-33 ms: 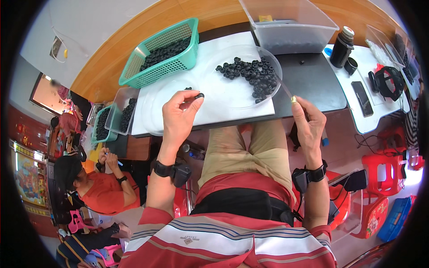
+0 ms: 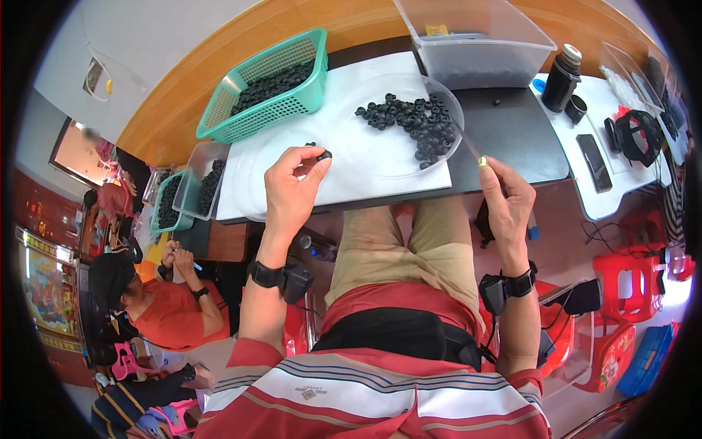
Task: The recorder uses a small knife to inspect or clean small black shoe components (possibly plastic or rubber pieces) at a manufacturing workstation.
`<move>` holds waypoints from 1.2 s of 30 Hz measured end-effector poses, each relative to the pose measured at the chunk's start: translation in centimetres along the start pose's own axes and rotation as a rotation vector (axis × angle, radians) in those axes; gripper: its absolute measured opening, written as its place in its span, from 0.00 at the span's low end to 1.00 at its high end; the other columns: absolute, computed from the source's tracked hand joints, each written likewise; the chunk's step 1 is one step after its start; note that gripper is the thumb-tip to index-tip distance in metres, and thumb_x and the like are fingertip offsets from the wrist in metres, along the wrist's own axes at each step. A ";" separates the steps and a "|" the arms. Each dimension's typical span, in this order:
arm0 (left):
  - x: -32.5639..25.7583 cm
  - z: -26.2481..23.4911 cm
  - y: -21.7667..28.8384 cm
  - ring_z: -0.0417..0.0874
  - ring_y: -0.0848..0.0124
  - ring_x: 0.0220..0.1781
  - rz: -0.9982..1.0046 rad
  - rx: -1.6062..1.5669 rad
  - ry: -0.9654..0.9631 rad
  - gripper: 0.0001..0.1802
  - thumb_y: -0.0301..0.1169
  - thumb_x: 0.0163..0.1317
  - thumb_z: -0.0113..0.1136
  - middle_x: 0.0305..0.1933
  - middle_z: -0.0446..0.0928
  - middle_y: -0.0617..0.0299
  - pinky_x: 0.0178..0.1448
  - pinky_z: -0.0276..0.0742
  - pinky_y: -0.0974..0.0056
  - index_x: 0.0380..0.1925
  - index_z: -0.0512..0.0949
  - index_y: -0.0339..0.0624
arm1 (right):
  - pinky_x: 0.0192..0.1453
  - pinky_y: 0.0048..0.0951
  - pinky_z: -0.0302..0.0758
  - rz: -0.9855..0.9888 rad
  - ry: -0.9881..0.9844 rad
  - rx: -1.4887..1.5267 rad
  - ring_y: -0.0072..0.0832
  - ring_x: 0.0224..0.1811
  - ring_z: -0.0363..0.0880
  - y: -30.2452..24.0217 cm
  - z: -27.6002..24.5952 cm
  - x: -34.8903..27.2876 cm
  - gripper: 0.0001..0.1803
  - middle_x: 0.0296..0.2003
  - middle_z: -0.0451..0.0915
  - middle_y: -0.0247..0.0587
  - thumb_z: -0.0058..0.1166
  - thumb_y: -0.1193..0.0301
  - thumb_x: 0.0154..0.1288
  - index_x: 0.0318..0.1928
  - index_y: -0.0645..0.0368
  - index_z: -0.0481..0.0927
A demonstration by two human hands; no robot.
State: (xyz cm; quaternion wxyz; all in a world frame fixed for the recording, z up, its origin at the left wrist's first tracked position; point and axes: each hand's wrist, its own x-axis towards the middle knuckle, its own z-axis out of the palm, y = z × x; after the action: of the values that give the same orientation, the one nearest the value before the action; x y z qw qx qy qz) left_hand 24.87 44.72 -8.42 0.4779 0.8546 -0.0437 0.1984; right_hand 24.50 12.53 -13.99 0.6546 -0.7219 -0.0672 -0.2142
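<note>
Small piecework workshop: tabletop [image 2: 512, 132] loaded with black rings [image 2: 413, 121] in a green basket [image 2: 307, 99] and clear bins [image 2: 475, 55]; more baskets at the left edge, co-worker [image 2: 164, 307] seated alongside, red plastic stools [image 2: 629, 282].

Small black ring [image 2: 324, 154] pinched at fingertips; thin rod [image 2: 470, 148] held slanted.

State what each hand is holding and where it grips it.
Left hand pinches a small black ring between thumb and fingertips. Right hand holds a thin rod by its lower end.
</note>
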 end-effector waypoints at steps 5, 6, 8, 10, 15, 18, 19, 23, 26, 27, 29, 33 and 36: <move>1.2 -1.3 -2.3 0.84 0.70 0.36 0.039 0.259 0.031 0.11 0.25 0.59 0.69 0.39 0.86 0.58 0.43 0.79 0.67 0.42 0.84 0.34 | 0.42 0.19 0.71 0.016 0.005 -0.044 0.15 0.36 0.74 0.6 -0.1 1.0 0.16 0.36 0.83 0.32 0.62 0.66 0.72 0.50 0.67 0.84; 1.4 -1.6 -2.8 0.85 0.67 0.34 0.018 0.276 0.029 0.10 0.25 0.58 0.69 0.40 0.85 0.56 0.42 0.80 0.65 0.40 0.84 0.35 | 0.42 0.19 0.71 0.018 -0.003 -0.036 0.15 0.36 0.74 0.7 -0.1 1.1 0.16 0.36 0.83 0.32 0.62 0.66 0.72 0.50 0.67 0.84; 1.6 -1.7 -3.2 0.84 0.65 0.35 0.003 0.294 0.028 0.11 0.26 0.57 0.69 0.40 0.85 0.56 0.43 0.80 0.63 0.40 0.84 0.35 | 0.41 0.18 0.70 0.035 -0.011 -0.043 0.15 0.35 0.73 1.0 -0.2 1.5 0.16 0.35 0.82 0.30 0.62 0.66 0.71 0.50 0.67 0.84; 1.7 -1.9 -3.6 0.84 0.64 0.37 -0.009 0.353 -0.005 0.10 0.26 0.57 0.69 0.40 0.85 0.55 0.44 0.79 0.62 0.40 0.84 0.36 | 0.41 0.19 0.70 0.028 -0.015 -0.024 0.15 0.35 0.73 1.5 -0.2 1.8 0.16 0.34 0.82 0.30 0.62 0.65 0.71 0.50 0.67 0.85; 1.6 -1.9 -3.7 0.84 0.69 0.38 0.028 0.415 -0.046 0.10 0.26 0.58 0.70 0.39 0.87 0.59 0.46 0.79 0.65 0.40 0.86 0.37 | 0.40 0.19 0.69 0.050 -0.011 -0.075 0.15 0.35 0.73 1.8 -0.1 2.2 0.16 0.33 0.82 0.29 0.63 0.64 0.71 0.49 0.65 0.86; 1.8 -1.7 -3.3 0.84 0.68 0.39 0.049 0.401 -0.051 0.10 0.26 0.58 0.70 0.39 0.86 0.58 0.47 0.79 0.65 0.40 0.86 0.37 | 0.39 0.19 0.69 0.028 -0.012 -0.060 0.15 0.34 0.72 1.8 0.1 2.4 0.16 0.33 0.81 0.28 0.63 0.64 0.71 0.49 0.66 0.86; 1.9 -1.5 -2.9 0.84 0.68 0.39 0.050 0.392 -0.051 0.10 0.26 0.58 0.70 0.39 0.86 0.58 0.47 0.79 0.65 0.40 0.85 0.36 | 0.39 0.19 0.69 0.029 -0.010 -0.064 0.15 0.34 0.72 1.8 0.1 2.4 0.16 0.33 0.81 0.28 0.63 0.64 0.71 0.49 0.66 0.86; 2.9 -0.4 -1.2 0.85 0.67 0.40 0.104 0.347 -0.078 0.10 0.26 0.58 0.70 0.39 0.86 0.57 0.48 0.79 0.65 0.40 0.85 0.36 | 0.38 0.18 0.68 0.035 -0.014 -0.074 0.14 0.33 0.71 1.6 0.2 2.6 0.16 0.32 0.81 0.27 0.63 0.65 0.71 0.49 0.66 0.86; 4.3 1.6 0.4 0.86 0.64 0.42 0.199 0.349 -0.128 0.10 0.26 0.57 0.70 0.40 0.85 0.55 0.48 0.79 0.63 0.40 0.85 0.36 | 0.38 0.18 0.68 0.024 -0.015 -0.063 0.13 0.33 0.71 1.8 0.1 2.8 0.16 0.32 0.80 0.27 0.63 0.65 0.71 0.49 0.66 0.86; 4.8 2.3 0.8 0.86 0.63 0.43 0.282 0.359 -0.159 0.11 0.27 0.58 0.69 0.41 0.85 0.54 0.48 0.79 0.63 0.40 0.85 0.36 | 0.38 0.18 0.68 0.022 -0.017 -0.056 0.13 0.33 0.71 1.9 0.1 2.9 0.15 0.32 0.80 0.27 0.63 0.65 0.71 0.49 0.66 0.86; 6.2 4.1 1.1 0.85 0.56 0.45 0.359 0.356 -0.229 0.12 0.29 0.58 0.68 0.42 0.84 0.51 0.49 0.79 0.59 0.41 0.84 0.36 | 0.38 0.18 0.68 0.022 -0.016 -0.058 0.13 0.33 0.70 2.0 0.0 2.9 0.16 0.31 0.80 0.26 0.63 0.65 0.71 0.49 0.66 0.86; 8.2 6.7 0.7 0.81 0.50 0.51 0.371 0.479 -0.334 0.16 0.30 0.57 0.66 0.47 0.82 0.49 0.55 0.76 0.54 0.46 0.83 0.37 | 0.37 0.17 0.67 0.034 -0.009 -0.037 0.13 0.32 0.70 1.9 0.0 3.0 0.16 0.30 0.80 0.26 0.63 0.65 0.71 0.49 0.67 0.86; 8.9 7.6 -0.8 0.81 0.49 0.53 0.347 0.613 -0.357 0.16 0.30 0.58 0.65 0.47 0.81 0.49 0.56 0.75 0.52 0.46 0.83 0.37 | 0.37 0.17 0.67 0.019 -0.005 -0.016 0.13 0.32 0.70 1.8 0.0 3.0 0.16 0.30 0.79 0.26 0.63 0.65 0.71 0.48 0.66 0.86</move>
State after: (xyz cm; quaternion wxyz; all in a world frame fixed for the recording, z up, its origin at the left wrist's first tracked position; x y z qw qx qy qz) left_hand 35.53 39.84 -9.21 0.1448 0.9587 -0.2085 0.1281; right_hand 27.89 11.74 -14.48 0.6508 -0.7281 -0.0601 -0.2067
